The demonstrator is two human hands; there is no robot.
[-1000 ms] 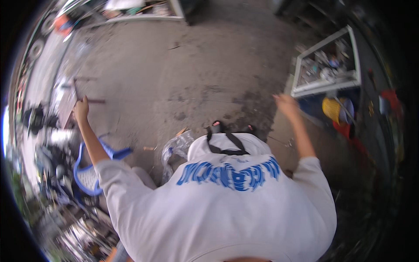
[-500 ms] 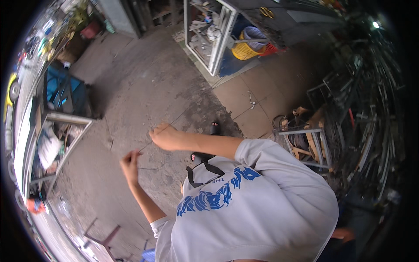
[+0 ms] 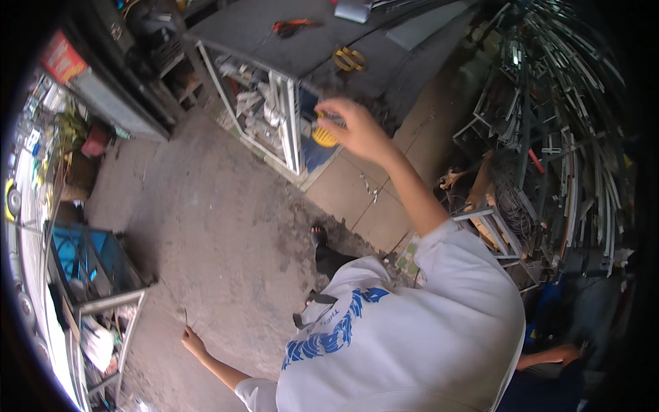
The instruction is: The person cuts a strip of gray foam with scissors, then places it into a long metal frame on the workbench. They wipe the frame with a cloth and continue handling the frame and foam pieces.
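Note:
Low on the left, my left hand [image 3: 193,341] is closed around a thin dark wire [image 3: 186,317], whose end sticks up past the fingers. My right hand [image 3: 351,130] is stretched forward in front of the corner of a dark-topped workbench [image 3: 268,44]. Its fingers are curved and apart, slightly blurred, with nothing seen in them. Behind those fingers a yellow plastic basket [image 3: 325,137] is partly hidden. On the benchtop lie a red-handled hand tool [image 3: 295,27] and a yellow looped thing [image 3: 349,59].
Long metal bars [image 3: 570,137] are piled along the right. Near them stands a metal frame [image 3: 489,230] with coiled wire. A metal-framed rack [image 3: 113,299] and blue box [image 3: 75,254] stand left. Another person's arm [image 3: 549,357] shows at lower right.
My right hand has let go of the wire and reached forward to the bench. My left hand still holds the wire, now lower. My view has turned, bringing more benchtop into sight.

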